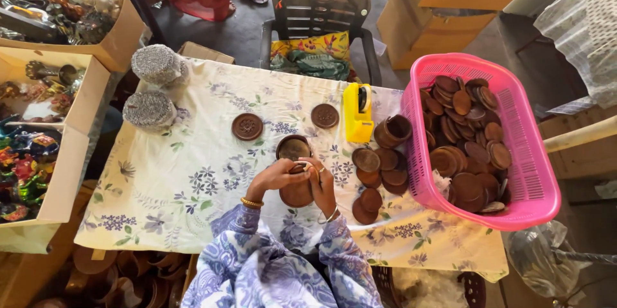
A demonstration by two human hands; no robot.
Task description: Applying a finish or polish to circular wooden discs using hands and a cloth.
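Both our hands meet over the middle of the near edge of the table (193, 199): our left hand (275, 176) curls its fingers around a small brown disc (298, 168), and our right hand (323, 182) closes on the same piece from the other side, so the two grip it together just above the cloth. Directly under them lies a larger round brown disc (296, 195), and just beyond it stands an open round brown pot (293, 148). By our judgement this one set is in hand and little else is finished: two carved round lids (247, 126) lie apart toward the far edge, one to the left and one to the right of the pot. Much appears left, since a heap of plain discs (376, 173) spreads to the right of our hands with another pot (393, 131) behind it, and the pink basket (514, 211) at the right edge is full of more brown discs. A yellow tape dispenser (358, 113) stands between the far lid and that pot. Two wrapped silvery bundles (154, 86) sit at the far left corner, and cardboard boxes (71, 173) of coloured goods line the floor to the left.
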